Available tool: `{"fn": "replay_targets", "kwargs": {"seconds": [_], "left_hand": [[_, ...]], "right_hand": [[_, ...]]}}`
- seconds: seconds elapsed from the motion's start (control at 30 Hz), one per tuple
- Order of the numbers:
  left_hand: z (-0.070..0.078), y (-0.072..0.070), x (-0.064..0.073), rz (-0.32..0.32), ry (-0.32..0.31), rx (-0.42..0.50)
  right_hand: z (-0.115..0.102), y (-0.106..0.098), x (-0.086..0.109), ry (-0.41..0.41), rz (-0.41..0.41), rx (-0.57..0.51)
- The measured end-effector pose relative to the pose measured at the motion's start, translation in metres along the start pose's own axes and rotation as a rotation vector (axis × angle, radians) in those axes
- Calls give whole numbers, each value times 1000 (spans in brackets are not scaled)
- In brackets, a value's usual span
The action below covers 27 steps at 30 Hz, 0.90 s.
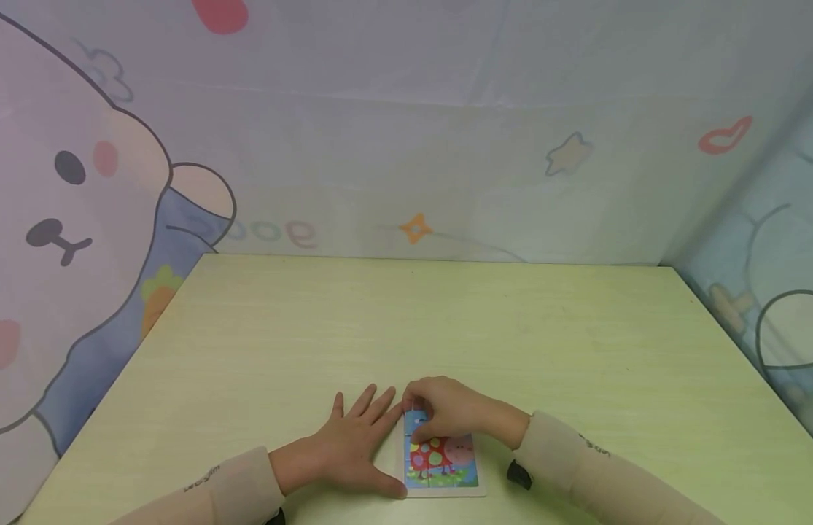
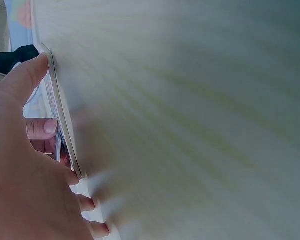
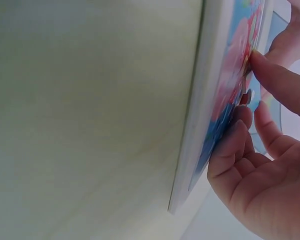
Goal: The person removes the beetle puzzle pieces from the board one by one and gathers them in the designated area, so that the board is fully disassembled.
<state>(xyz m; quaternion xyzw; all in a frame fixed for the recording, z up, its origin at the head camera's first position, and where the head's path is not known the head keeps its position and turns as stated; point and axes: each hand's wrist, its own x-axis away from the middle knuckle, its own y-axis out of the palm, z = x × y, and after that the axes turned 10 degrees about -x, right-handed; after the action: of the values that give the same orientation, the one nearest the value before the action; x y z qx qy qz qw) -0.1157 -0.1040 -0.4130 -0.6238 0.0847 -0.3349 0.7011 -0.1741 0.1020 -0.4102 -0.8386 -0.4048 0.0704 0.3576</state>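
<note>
A small picture puzzle with a red spotted ladybug (image 1: 439, 453) sits in a shallow pale tray (image 1: 445, 493) near the table's front. My left hand (image 1: 354, 448) lies spread at the tray's left side, thumb at the lower left corner and index fingertip by the upper left. Over the puzzle's upper part, my right hand (image 1: 455, 408) pinches a puzzle piece (image 3: 246, 97) between thumb and fingers. That piece stands tilted up from the picture in the right wrist view. My right hand covers the upper right of the puzzle.
The pale wooden table (image 1: 413, 321) runs back to a printed fabric backdrop (image 1: 393, 146) with a cartoon bear on the left. More printed fabric hangs along the right side. Dark wrist straps (image 1: 519, 475) show below the sleeves.
</note>
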Motion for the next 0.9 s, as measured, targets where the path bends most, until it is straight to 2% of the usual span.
{"fn": "replay_targets", "kwargs": {"seconds": [0.17,0.5,0.63,0.9], "left_hand": [[0,1,0,-4,-2,1],[0,0,-1,1,4,-1],[0,1,-1,-5,1,-3],[-1,0,-1,-13,-6,-2]], "right_hand": [[2,-1,1,-8,-2,-41],[14,-7,3,-41,-6,-200],[14,-10,4,-26,-13,-259],[13,-9,3,2,-3,-280]]}}
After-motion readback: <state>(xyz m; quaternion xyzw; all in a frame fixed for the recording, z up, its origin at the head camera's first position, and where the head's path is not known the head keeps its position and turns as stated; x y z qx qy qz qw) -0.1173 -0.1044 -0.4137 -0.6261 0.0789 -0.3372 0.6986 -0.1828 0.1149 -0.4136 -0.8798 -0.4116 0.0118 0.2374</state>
